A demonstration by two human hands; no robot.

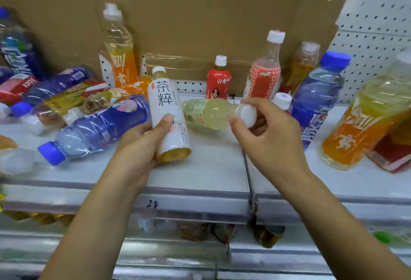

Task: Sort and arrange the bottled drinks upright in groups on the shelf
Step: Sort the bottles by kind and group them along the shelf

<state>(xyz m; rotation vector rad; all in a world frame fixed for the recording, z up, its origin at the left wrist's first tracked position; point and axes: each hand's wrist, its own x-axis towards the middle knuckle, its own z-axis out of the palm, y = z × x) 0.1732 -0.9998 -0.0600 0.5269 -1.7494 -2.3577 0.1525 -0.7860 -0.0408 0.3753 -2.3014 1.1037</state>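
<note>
My left hand (142, 141) grips a white-labelled tea bottle (165, 99) with black characters, held nearly upright above the shelf (213, 168). My right hand (264, 128) pinches the white cap of a pale yellow drink bottle (209, 112) that lies on its side, cap to the right. Behind them stand a small red bottle (218, 81), a red-netted bottle (264, 72) and a tall orange-labelled bottle (119, 50).
Several blue, red and yellow bottles lie piled at the left, with one blue bottle (97, 128) beside my left hand. A blue bottle (318, 97) and a leaning orange bottle (367, 119) stand at the right. Cardboard and pegboard back the shelf; a lower shelf holds more goods.
</note>
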